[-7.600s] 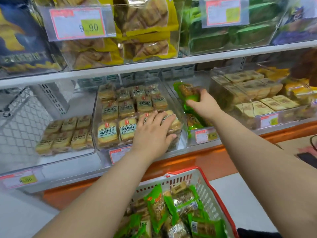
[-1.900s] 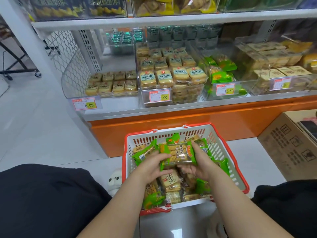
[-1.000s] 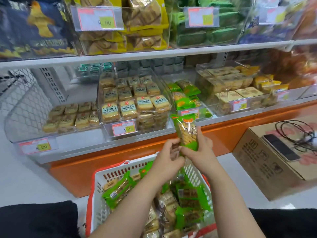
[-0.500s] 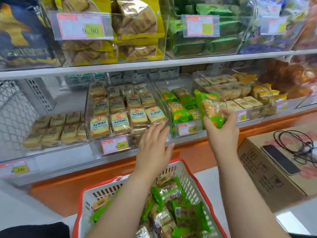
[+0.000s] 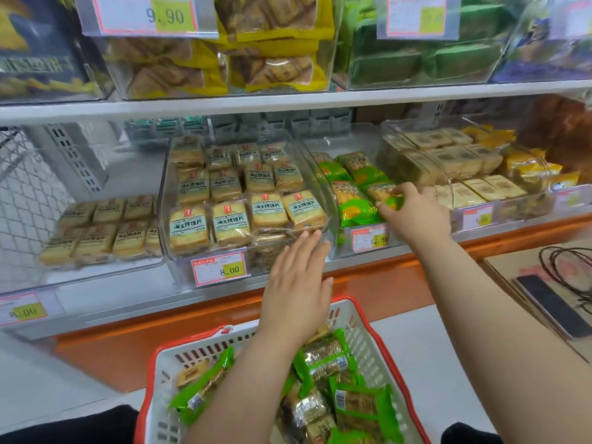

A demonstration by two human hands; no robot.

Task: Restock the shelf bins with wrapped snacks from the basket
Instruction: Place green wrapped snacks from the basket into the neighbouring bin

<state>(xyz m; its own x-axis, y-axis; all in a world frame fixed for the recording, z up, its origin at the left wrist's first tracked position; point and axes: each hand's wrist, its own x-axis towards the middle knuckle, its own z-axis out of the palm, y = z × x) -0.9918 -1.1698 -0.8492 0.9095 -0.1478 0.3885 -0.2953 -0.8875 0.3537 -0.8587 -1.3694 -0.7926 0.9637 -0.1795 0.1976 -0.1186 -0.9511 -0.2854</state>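
Green-wrapped snack (image 5: 386,195), held up in front of the shelf half a second ago, is now lying inside the clear bin (image 5: 333,200) among other green packs. Right hand (image 5: 416,213) is reaching into that bin, fingers curling around the pack. Left hand (image 5: 296,283) is hovering flat, fingers straight, above the basket (image 5: 362,328).

Upper shelf (image 5: 288,104) overhangs the open-topped green-snack bin (image 5: 346,245).

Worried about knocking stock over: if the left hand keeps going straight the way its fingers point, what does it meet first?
Probably the clear bin front and the toast packs right above the left hand; depth is uncertain.
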